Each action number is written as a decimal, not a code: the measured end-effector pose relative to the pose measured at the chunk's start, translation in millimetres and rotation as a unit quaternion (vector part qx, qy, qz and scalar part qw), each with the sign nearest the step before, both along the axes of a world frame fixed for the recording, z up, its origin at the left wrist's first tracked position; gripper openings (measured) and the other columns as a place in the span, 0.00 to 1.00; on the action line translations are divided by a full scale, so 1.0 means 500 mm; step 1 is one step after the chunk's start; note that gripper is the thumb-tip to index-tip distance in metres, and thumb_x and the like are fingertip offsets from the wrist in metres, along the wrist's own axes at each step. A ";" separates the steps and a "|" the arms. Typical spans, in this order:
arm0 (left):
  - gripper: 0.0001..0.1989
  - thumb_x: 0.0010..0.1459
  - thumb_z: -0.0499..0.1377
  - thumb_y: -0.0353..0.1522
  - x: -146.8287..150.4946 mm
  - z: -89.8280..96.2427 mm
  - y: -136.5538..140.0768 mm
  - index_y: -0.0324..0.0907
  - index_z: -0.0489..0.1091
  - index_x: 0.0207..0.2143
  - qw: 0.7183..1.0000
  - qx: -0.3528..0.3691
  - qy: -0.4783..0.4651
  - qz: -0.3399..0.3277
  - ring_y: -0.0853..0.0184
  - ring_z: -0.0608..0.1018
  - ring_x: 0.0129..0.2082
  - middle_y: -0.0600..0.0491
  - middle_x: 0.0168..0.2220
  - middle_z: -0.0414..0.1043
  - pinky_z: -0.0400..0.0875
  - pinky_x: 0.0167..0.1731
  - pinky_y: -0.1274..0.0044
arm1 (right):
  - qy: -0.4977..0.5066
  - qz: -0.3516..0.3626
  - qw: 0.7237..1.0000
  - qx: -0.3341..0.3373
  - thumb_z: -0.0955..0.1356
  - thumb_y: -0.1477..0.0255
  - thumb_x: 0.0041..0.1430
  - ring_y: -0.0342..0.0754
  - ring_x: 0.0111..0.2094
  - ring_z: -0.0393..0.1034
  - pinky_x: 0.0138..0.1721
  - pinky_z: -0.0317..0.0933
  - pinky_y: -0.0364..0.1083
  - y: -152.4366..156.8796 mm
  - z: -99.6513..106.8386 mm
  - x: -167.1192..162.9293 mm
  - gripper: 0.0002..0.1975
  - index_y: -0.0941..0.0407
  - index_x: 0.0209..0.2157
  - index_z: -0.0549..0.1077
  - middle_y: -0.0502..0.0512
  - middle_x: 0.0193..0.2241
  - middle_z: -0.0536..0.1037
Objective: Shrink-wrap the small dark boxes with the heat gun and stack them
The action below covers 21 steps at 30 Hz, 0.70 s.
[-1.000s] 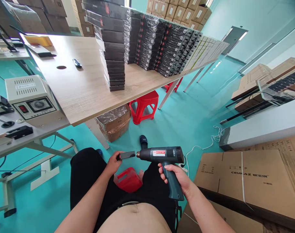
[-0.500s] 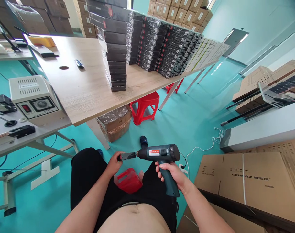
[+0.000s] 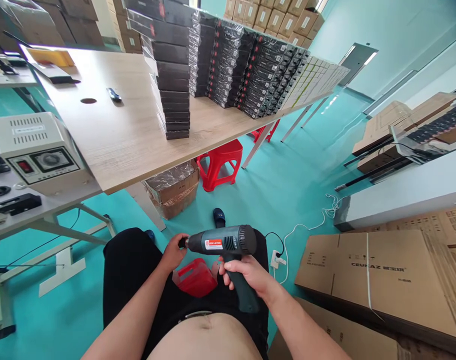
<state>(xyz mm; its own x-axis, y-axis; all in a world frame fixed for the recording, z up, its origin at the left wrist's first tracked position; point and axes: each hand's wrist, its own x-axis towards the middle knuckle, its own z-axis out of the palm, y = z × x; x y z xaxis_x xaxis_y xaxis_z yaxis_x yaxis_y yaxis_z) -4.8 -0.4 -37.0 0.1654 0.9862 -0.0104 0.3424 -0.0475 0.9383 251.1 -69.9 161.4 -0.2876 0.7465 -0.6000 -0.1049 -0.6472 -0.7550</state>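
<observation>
My right hand [image 3: 246, 272] is wrapped round the handle of a dark green heat gun [image 3: 228, 241] with a red and white label. The gun lies nearly level above my lap, its nozzle pointing left. At the nozzle's tip my left hand [image 3: 173, 253] is closed on a small black box [image 3: 182, 243]. Most of that box is hidden behind the gun's front end and my fingers. I cannot tell whether nozzle and box touch.
Ahead, a wooden table [image 3: 111, 145] bears tall stacks of black boxes [image 3: 173, 95]. A beige control unit [image 3: 40, 150] stands at left. A red stool [image 3: 222, 162] is under the table edge. Cartons [image 3: 359, 275] are stacked at right. A white cable [image 3: 299, 227] runs over the floor.
The heat gun has moved left and nearer the camera, its nozzle now covering most of the black box. My view has shifted slightly right. Both hands keep their hold.
</observation>
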 end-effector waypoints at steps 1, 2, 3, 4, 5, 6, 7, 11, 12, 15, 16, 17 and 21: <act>0.21 0.43 0.53 0.21 -0.001 0.000 0.000 0.42 0.70 0.41 1.000 0.014 0.011 -0.001 0.63 0.74 0.41 0.51 0.39 0.72 0.66 0.45 0.69 | -0.004 -0.012 1.000 0.009 0.70 0.68 0.50 0.44 0.25 0.72 0.24 0.66 0.42 0.002 0.001 -0.009 0.16 0.62 0.40 0.75 0.55 0.29 0.78; 0.21 0.43 0.53 0.21 -0.002 0.000 0.001 0.42 0.71 0.41 0.999 0.026 0.021 -0.001 0.62 0.73 0.43 0.51 0.40 0.72 0.66 0.47 0.69 | -0.016 -0.022 1.000 0.014 0.69 0.68 0.50 0.44 0.25 0.72 0.24 0.66 0.42 0.005 0.003 -0.015 0.16 0.62 0.40 0.75 0.55 0.28 0.77; 0.22 0.42 0.52 0.21 -0.003 0.000 0.001 0.42 0.71 0.41 0.999 0.036 0.030 -0.001 0.62 0.73 0.44 0.51 0.41 0.72 0.65 0.48 0.68 | -0.030 -0.028 0.999 0.013 0.69 0.68 0.50 0.44 0.24 0.71 0.24 0.66 0.43 0.008 0.004 -0.018 0.15 0.62 0.39 0.75 0.54 0.27 0.77; 0.23 0.42 0.52 0.20 -0.005 0.001 0.001 0.43 0.71 0.41 0.998 0.042 0.035 0.002 0.62 0.72 0.45 0.51 0.41 0.71 0.64 0.49 0.68 | -0.043 -0.025 0.999 0.008 0.69 0.69 0.50 0.44 0.24 0.71 0.23 0.66 0.43 0.011 0.006 -0.019 0.15 0.62 0.39 0.75 0.54 0.26 0.77; 0.23 0.41 0.53 0.20 -0.005 0.001 0.001 0.43 0.72 0.41 0.998 0.044 0.035 0.006 0.61 0.72 0.45 0.51 0.42 0.71 0.64 0.49 0.67 | -0.050 -0.014 0.999 0.000 0.69 0.69 0.49 0.44 0.23 0.71 0.23 0.65 0.43 0.012 0.008 -0.020 0.14 0.62 0.38 0.75 0.54 0.25 0.77; 0.22 0.42 0.53 0.21 -0.006 0.000 0.001 0.43 0.72 0.41 0.999 0.043 0.031 0.008 0.61 0.72 0.45 0.50 0.42 0.71 0.64 0.49 0.67 | -0.052 0.003 0.999 -0.006 0.70 0.69 0.48 0.44 0.22 0.71 0.22 0.65 0.43 0.012 0.009 -0.021 0.14 0.62 0.37 0.75 0.54 0.25 0.77; 0.22 0.42 0.54 0.21 -0.005 0.000 0.001 0.43 0.72 0.40 0.999 0.038 0.022 0.011 0.61 0.72 0.45 0.50 0.42 0.71 0.65 0.48 0.66 | -0.047 0.019 0.999 -0.007 0.70 0.69 0.48 0.44 0.22 0.70 0.22 0.65 0.43 0.012 0.011 -0.024 0.14 0.62 0.37 0.76 0.54 0.25 0.78; 0.22 0.40 0.55 0.22 -0.003 0.001 0.002 0.43 0.74 0.39 0.999 0.014 -0.013 0.034 0.59 0.73 0.44 0.50 0.41 0.72 0.66 0.48 0.66 | -0.050 -0.005 0.999 0.002 0.71 0.67 0.47 0.44 0.22 0.71 0.24 0.65 0.43 0.013 0.009 -0.035 0.15 0.61 0.37 0.76 0.55 0.24 0.78; 0.22 0.39 0.55 0.21 -0.003 0.003 0.002 0.43 0.74 0.39 0.999 0.011 -0.012 0.040 0.59 0.73 0.45 0.50 0.41 0.72 0.65 0.49 0.66 | -0.065 -0.027 0.997 0.000 0.71 0.67 0.47 0.44 0.21 0.70 0.24 0.65 0.43 0.015 0.007 -0.033 0.15 0.61 0.37 0.76 0.54 0.23 0.78; 0.23 0.39 0.53 0.21 -0.006 0.010 0.003 0.43 0.73 0.39 0.999 0.001 0.000 0.046 0.60 0.73 0.45 0.51 0.41 0.72 0.65 0.49 0.67 | -0.104 -0.080 0.991 -0.002 0.71 0.67 0.47 0.44 0.21 0.70 0.22 0.65 0.43 0.018 -0.001 -0.010 0.15 0.61 0.36 0.75 0.53 0.23 0.77; 0.22 0.40 0.53 0.22 -0.008 0.012 0.003 0.43 0.73 0.39 0.999 -0.004 0.004 0.048 0.60 0.73 0.44 0.51 0.41 0.72 0.66 0.49 0.67 | -0.106 -0.087 0.991 -0.002 0.71 0.67 0.47 0.44 0.21 0.70 0.21 0.65 0.43 0.016 -0.003 -0.001 0.15 0.61 0.36 0.75 0.54 0.23 0.77; 0.22 0.40 0.53 0.22 -0.008 0.014 0.004 0.43 0.72 0.40 0.999 -0.008 0.008 0.051 0.60 0.73 0.44 0.51 0.41 0.72 0.66 0.48 0.68 | -0.104 -0.087 0.991 -0.003 0.71 0.68 0.46 0.44 0.21 0.70 0.21 0.65 0.43 0.014 -0.005 0.006 0.14 0.61 0.35 0.75 0.54 0.24 0.77; 0.22 0.40 0.53 0.23 -0.007 0.019 0.006 0.44 0.72 0.40 0.999 -0.005 0.016 0.050 0.60 0.73 0.45 0.51 0.42 0.72 0.65 0.49 0.67 | -0.059 -0.083 0.995 -0.007 0.70 0.68 0.47 0.45 0.23 0.71 0.21 0.65 0.42 0.000 -0.010 0.010 0.15 0.62 0.36 0.75 0.56 0.27 0.78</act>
<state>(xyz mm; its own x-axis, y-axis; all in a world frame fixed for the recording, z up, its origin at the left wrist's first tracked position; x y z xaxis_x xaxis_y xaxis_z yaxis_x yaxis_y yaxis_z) -8.1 2.6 -27.6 0.0653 0.9976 -0.0248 0.3751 -0.0015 0.9270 256.2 -69.9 156.7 -0.0872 0.7688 -0.6335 -0.1226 -0.6394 -0.7591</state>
